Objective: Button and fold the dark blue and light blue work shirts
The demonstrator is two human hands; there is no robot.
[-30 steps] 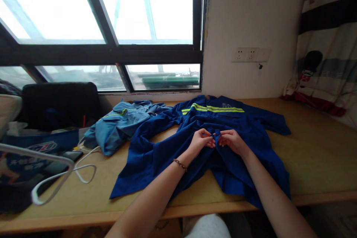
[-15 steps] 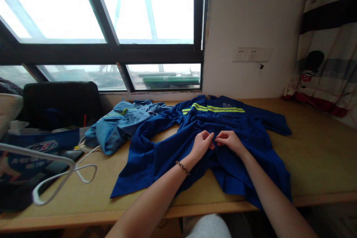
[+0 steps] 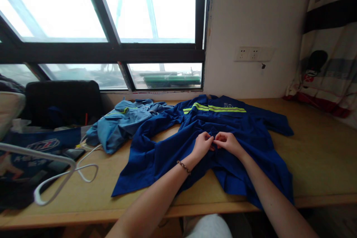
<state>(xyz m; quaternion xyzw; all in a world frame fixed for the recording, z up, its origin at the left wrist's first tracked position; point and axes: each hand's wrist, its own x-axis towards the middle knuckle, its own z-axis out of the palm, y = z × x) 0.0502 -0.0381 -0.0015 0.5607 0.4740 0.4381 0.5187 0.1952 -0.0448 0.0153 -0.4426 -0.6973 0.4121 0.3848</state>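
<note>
In the head view, a printed blue bag (image 3: 36,147) is seen well to the left of the left hand (image 3: 203,144). A light blue garment (image 3: 114,130) is heaped nearer, beyond and to the left of the hands. Next to it, a dark blue garment (image 3: 164,158) is spread beneath both hands, its yellow-striped chest turned upward beyond them and one sleeve stretched out to either side. A beaded bracelet (image 3: 184,167) is worn on the left wrist. The left hand and the right hand (image 3: 227,143) are brought together, thumbs and fingers pinched on the garment's front; exactly which part is gripped is hidden. Wall sockets (image 3: 253,54) are mounted beyond and right of the hands. Farther right, bare table (image 3: 323,152) is shown, with a patterned curtain (image 3: 331,44) hung behind.
</note>
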